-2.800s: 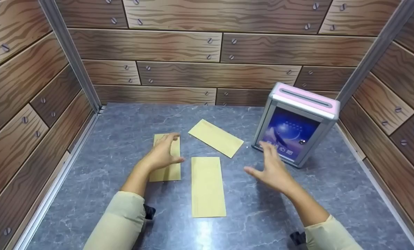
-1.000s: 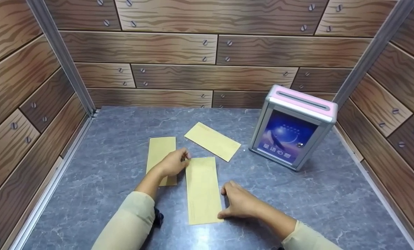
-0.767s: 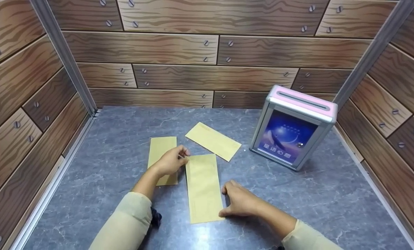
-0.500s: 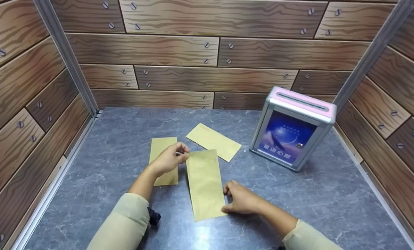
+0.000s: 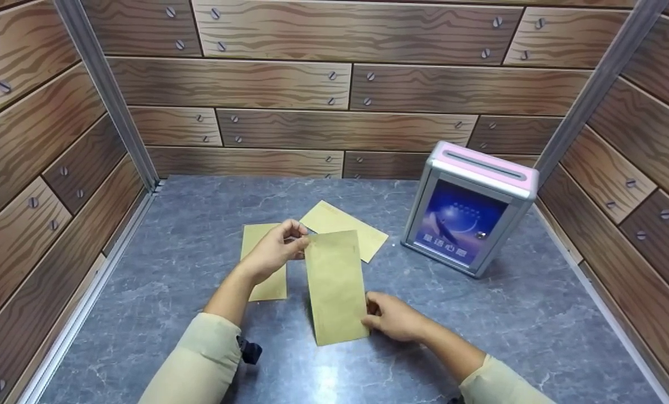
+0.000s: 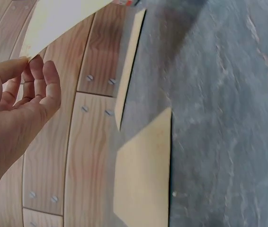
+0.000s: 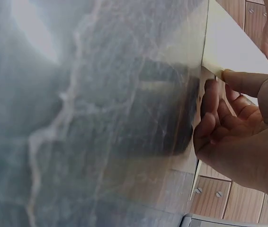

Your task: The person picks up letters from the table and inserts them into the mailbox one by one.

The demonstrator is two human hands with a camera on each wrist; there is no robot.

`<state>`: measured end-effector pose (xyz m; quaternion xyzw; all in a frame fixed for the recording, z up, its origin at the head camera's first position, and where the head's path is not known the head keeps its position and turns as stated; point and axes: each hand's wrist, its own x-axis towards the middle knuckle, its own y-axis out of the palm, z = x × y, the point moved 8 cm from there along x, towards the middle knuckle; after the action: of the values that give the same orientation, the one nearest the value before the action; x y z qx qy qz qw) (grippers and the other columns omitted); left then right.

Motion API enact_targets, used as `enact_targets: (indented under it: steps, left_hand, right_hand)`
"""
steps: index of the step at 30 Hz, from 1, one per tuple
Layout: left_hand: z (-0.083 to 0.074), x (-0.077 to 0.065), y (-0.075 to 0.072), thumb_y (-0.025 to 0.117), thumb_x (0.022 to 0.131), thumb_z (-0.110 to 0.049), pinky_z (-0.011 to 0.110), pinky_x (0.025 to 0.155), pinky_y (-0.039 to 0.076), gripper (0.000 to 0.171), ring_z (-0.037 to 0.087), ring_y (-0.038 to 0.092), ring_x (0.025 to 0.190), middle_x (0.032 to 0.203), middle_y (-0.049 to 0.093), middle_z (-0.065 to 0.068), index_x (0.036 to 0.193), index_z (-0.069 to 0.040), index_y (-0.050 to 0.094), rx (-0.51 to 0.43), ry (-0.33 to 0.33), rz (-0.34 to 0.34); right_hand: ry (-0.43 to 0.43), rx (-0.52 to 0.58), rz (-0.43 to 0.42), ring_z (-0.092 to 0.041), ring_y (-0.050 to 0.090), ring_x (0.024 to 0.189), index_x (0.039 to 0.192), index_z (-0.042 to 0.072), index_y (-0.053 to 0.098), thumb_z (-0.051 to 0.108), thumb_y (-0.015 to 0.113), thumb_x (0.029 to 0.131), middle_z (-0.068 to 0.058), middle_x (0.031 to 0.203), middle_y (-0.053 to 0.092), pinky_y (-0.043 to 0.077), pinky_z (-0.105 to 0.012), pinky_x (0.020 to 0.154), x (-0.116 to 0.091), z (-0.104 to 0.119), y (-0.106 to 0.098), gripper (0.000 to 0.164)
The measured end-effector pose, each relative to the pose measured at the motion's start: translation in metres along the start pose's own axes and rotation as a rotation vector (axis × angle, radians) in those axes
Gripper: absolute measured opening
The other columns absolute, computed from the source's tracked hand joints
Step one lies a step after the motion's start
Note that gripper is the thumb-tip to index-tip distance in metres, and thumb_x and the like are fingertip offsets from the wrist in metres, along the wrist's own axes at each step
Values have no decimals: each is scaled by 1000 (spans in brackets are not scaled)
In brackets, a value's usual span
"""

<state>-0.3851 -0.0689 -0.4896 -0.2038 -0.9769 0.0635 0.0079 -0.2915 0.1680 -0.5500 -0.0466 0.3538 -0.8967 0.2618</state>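
A yellow paper envelope [image 5: 336, 289] is held up off the table, tilted, between both hands. My left hand [image 5: 273, 252] pinches its upper left corner between thumb and fingers; the left wrist view shows that corner of the envelope [image 6: 53, 28] at the fingertips. Low on its right edge, my right hand [image 5: 397, 318] pinches it, thumb in front, as the right wrist view of the envelope [image 7: 233, 45] also shows. A second envelope [image 5: 270, 286] lies flat beneath and beside the left hand, partly covered by it. A third envelope [image 5: 334, 216] lies slantwise behind the held one, its lower part hidden.
On the right of the grey marbled table [image 5: 211, 196] stands a metal-framed box [image 5: 463, 219] with a pink top, a long slot [image 5: 486, 165] in it, and a blue picture front with a small lock. Wood-patterned walls [image 5: 284, 84] enclose the back and sides.
The hands reached in and took hold of the middle envelope, which lay flat. Its far end rose first; now the whole envelope is raised and tilted, moved slightly away from the table's front.
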Motion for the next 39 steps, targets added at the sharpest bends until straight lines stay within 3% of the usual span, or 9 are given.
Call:
enact_targets:
  steps: [3, 11, 16, 23, 31, 35, 39]
  left_hand:
    - [-7, 0, 4, 60, 112, -13, 44, 94, 64, 12, 18, 63, 104, 114, 56, 3, 122, -8, 55, -41, 1, -4]
    - [-24, 1, 12, 60, 112, -12, 36, 84, 65, 12, 19, 62, 106, 116, 55, 4, 122, -8, 56, -40, 29, -20]
    - [-32, 2, 21, 60, 112, -14, 39, 86, 66, 13, 19, 61, 106, 118, 55, 4, 123, -9, 57, -24, 44, -11]
    - [-51, 2, 31, 61, 111, -14, 38, 86, 67, 14, 20, 64, 107, 122, 57, 7, 123, -9, 56, -12, 81, -24]
    - [-67, 6, 46, 63, 109, -10, 39, 85, 67, 33, 18, 68, 103, 126, 55, 8, 138, -11, 49, -53, 116, -21]
    - [-65, 6, 61, 63, 109, -9, 40, 85, 68, 39, 18, 69, 102, 131, 57, 13, 143, -10, 44, -11, 133, 25]
    - [-68, 3, 73, 63, 109, -10, 42, 83, 68, 51, 19, 72, 97, 131, 59, 17, 153, -14, 37, 118, 194, 26]
  right_hand:
    - [-9, 26, 5, -13, 60, 82, 103, 1, 65, 10, 73, 100, -9, 92, 71, 51, -24, 71, 0, 1, -3, 12]
    - [-31, 97, -5, -12, 60, 85, 105, -1, 66, 13, 71, 103, -12, 97, 71, 53, -24, 76, 1, 9, -20, 15]
    - [-17, 167, -26, -16, 63, 87, 113, -2, 66, 14, 69, 104, -13, 99, 71, 57, -28, 77, 2, 18, -41, 19]
    - [-22, 247, -89, -19, 68, 79, 107, -7, 61, 5, 66, 104, -17, 96, 71, 67, -37, 71, 3, 30, -72, 13]
    - [20, 292, -171, -17, 68, 88, 111, -6, 60, 6, 65, 106, -12, 100, 67, 68, -37, 71, -4, 31, -102, 14]
    - [40, 328, -227, -18, 67, 90, 111, -4, 60, 6, 65, 107, -10, 100, 63, 68, -37, 71, -8, 31, -117, 12]
    - [49, 343, -271, -19, 67, 92, 111, -1, 59, 8, 64, 108, -10, 103, 64, 68, -38, 72, -12, 31, -128, 11]
